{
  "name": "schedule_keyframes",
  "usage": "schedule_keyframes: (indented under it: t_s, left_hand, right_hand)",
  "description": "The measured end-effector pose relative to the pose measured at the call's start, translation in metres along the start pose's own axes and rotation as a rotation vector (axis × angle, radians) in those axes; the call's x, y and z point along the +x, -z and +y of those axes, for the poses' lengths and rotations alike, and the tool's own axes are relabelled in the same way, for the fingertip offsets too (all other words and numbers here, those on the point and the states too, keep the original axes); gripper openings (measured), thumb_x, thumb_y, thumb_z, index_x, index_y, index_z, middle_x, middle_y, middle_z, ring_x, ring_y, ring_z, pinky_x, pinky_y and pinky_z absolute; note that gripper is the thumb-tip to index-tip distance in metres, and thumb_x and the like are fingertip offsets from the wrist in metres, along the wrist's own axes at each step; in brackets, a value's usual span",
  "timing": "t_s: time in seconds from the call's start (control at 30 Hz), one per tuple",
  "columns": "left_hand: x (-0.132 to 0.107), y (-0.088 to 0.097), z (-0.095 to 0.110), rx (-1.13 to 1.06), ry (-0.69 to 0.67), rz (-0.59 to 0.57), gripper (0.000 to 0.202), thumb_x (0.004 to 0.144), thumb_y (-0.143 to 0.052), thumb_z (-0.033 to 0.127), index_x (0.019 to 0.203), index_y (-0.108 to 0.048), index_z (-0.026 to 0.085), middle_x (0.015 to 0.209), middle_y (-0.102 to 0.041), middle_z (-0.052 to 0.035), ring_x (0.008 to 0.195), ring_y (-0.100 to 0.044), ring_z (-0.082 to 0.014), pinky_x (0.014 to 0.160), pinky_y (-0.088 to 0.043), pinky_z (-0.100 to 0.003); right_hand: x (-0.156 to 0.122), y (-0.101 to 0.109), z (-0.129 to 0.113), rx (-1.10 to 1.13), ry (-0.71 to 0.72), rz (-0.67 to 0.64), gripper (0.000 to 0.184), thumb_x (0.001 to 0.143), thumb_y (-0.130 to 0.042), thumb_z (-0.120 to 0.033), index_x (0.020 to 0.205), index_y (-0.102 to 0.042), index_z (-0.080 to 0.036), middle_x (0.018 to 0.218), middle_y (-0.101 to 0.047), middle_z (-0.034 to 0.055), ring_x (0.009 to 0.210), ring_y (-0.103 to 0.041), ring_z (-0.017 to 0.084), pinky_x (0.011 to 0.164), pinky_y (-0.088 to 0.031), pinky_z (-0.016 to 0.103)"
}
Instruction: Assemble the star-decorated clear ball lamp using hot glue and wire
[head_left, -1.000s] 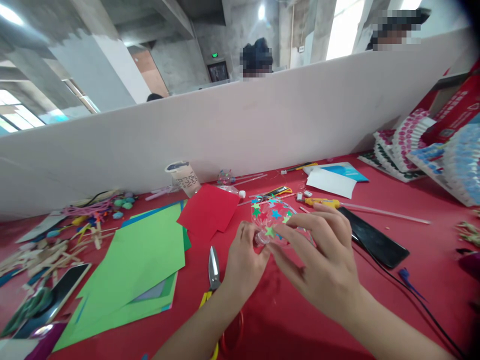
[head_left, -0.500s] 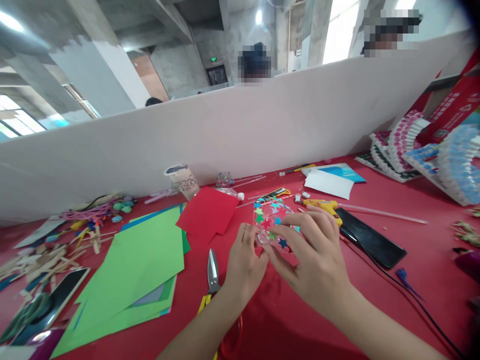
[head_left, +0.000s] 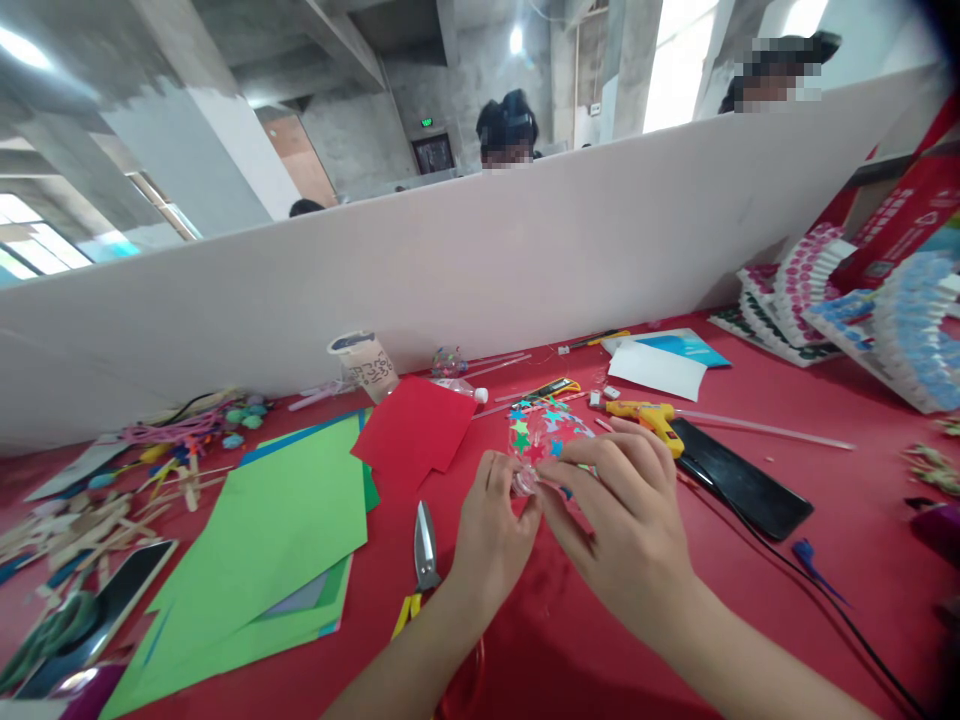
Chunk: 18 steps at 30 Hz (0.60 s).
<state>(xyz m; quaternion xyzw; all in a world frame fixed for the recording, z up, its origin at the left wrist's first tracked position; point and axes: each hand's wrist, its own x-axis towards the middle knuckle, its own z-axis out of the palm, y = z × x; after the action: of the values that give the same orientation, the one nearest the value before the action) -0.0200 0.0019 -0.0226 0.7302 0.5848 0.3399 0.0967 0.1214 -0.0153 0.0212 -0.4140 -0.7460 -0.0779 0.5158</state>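
Observation:
My left hand [head_left: 495, 520] is closed around the neck of a clear plastic bottle [head_left: 524, 478] whose round mouth faces me. Coloured star stickers [head_left: 555, 446] cover the bottle's body, which lies beyond my hands and is partly hidden by them. My right hand [head_left: 619, 510] is pinched at the right side of the mouth, thumb and forefinger close together. Whatever sits between those fingertips is too small to make out. Below my left wrist lie scissors [head_left: 425, 548] with yellow handles, partly covered by my forearm.
Green paper sheets [head_left: 277, 520] and a red sheet [head_left: 416, 428] lie left of my hands. A yellow glue gun [head_left: 646, 418] and a black phone [head_left: 739, 475] are on the right, with a cable. A paper cup [head_left: 364, 362] stands near the white partition [head_left: 465, 260]. Craft sticks [head_left: 90, 520] clutter the far left.
My right fingertips have come closer together and moved in to the bottle's mouth. My left hand keeps its hold on the neck, nearly still.

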Motion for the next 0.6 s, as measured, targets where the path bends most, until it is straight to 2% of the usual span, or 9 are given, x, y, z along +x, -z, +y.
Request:
schedule_keyframes:
  t_s: [0.33,0.5,0.6]
  left_hand:
    - [-0.0013,-0.0018,-0.0047,0.005,-0.052,0.043,0.016,0.079,-0.051,0.015,0.094,-0.046,0.021,0.094,-0.056,-0.0071,0.092,-0.055,-0.0239,0.081,-0.049,-0.042]
    - [-0.0024,-0.0025,-0.0075,-0.019,-0.061,0.054,0.018,0.076,-0.048,0.011,0.091,-0.048,0.022,0.089,-0.057,-0.0063,0.09,-0.056,-0.0239,0.079,-0.05,-0.04]
    - [-0.0047,-0.0026,-0.0096,-0.051,-0.051,0.05,0.021,0.075,-0.051,0.013,0.095,-0.049,0.022,0.092,-0.058,-0.0075,0.097,-0.056,-0.0262,0.083,-0.049,-0.041]
  right_hand:
    - [0.0026,0.002,-0.0033,-0.023,0.016,0.061,0.01,0.078,-0.065,-0.011,0.081,-0.063,-0.02,0.078,-0.065,-0.0009,0.077,-0.053,0.015,0.095,-0.037,0.041]
    - [0.0008,0.0034,-0.0029,-0.052,0.013,0.006,0.013,0.078,-0.066,-0.018,0.091,-0.064,-0.02,0.089,-0.065,0.0027,0.083,-0.054,0.018,0.097,-0.036,0.045]
    - [0.0003,0.0074,-0.0049,-0.033,0.006,0.019,0.019,0.076,-0.069,-0.021,0.095,-0.064,-0.019,0.092,-0.063,0.0059,0.087,-0.055,0.021,0.095,-0.037,0.047]
